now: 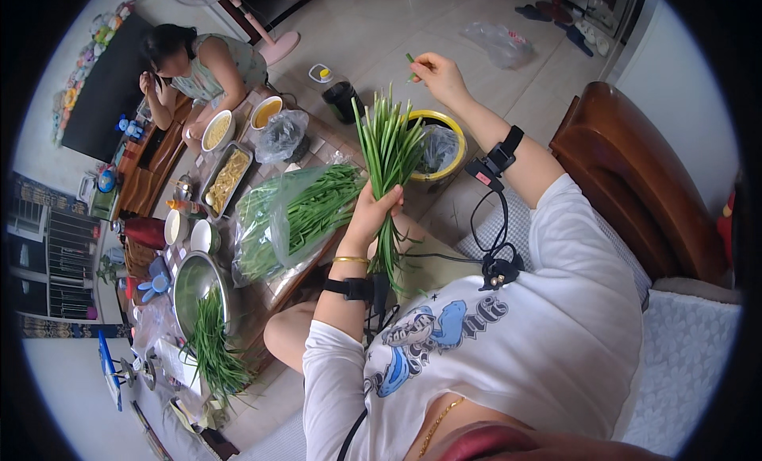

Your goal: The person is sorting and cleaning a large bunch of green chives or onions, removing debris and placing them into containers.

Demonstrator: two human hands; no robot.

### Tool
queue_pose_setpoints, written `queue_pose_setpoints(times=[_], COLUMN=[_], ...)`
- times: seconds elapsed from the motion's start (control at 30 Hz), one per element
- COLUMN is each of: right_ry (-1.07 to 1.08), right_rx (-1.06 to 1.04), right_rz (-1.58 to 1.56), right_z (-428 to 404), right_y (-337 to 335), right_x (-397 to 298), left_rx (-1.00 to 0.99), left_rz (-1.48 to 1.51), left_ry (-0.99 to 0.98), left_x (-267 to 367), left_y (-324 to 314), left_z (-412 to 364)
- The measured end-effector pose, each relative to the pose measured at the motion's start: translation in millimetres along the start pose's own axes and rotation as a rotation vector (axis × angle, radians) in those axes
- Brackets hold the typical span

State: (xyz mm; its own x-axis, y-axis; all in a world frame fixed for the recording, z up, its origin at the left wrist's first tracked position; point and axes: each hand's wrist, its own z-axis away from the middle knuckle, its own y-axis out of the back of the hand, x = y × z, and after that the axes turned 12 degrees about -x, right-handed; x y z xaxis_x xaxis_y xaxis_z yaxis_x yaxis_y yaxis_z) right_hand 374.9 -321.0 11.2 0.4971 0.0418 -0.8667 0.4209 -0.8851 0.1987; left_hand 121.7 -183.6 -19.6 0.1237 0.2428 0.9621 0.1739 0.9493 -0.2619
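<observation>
My left hand [376, 214] is closed round the middle of a bunch of garlic chives [390, 142], its pale stem ends pointing up and its green leaves hanging below. Beyond the stem ends, my right hand [437, 74] pinches a short green piece of chive [410, 58] between its fingertips. An open plastic bag [262, 223] with more chives [324, 199] lies on the table to the left of the bunch. Further down, another heap of chives [217, 348] hangs over the rim of a steel bowl [190, 276]. Behind the held stems stands a yellow-rimmed bin [455, 130] with a plastic liner.
Across the table [321, 130] sits another person [208, 68]. Near them are a white bowl [218, 131], a bowl of orange-yellow food [266, 112] and a metal tray [228, 181] of food. A dark-filled jug [340, 97] stands beyond the table's edge. A wooden armrest [643, 181] is at right.
</observation>
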Motion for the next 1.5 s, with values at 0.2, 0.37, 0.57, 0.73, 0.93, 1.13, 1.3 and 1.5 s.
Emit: queue_pose_setpoints(times=[0.2, 0.37, 0.57, 0.73, 0.93, 1.13, 1.3, 1.5], right_ry=[-0.162, -0.301, -0.885, -0.579, 0.265, 0.148, 0.163, -0.345], right_rx=[-0.148, -0.310, -0.478, -0.310, -0.046, -0.183, -0.235, -0.277], right_rz=[0.496, 0.326, -0.807, -0.706, 0.167, 0.580, 0.396, -0.873], right_z=[14, 35, 82, 91, 79, 89, 85, 72], right_y=[25, 26, -19, -50, -55, -61, -48, -14], right_x=[75, 111, 15, -16, -62, -73, -46, -54], left_rx=[-0.010, -0.030, -0.047, 0.072, 0.012, 0.081, 0.060, 0.037], left_rz=[0.167, 0.301, 0.370, 0.369, 0.164, 0.040, 0.074, 0.067], left_ry=[-0.031, -0.061, -0.098, -0.127, -0.130, -0.089, -0.095, -0.073], left_x=[1, 8, 4, 18, 9, 3, 2, 2], left_y=[3, 2, 19, 1, 3, -5, -2, 4], left_z=[-3, -7, 1, -5, -12, -13, -11, -6])
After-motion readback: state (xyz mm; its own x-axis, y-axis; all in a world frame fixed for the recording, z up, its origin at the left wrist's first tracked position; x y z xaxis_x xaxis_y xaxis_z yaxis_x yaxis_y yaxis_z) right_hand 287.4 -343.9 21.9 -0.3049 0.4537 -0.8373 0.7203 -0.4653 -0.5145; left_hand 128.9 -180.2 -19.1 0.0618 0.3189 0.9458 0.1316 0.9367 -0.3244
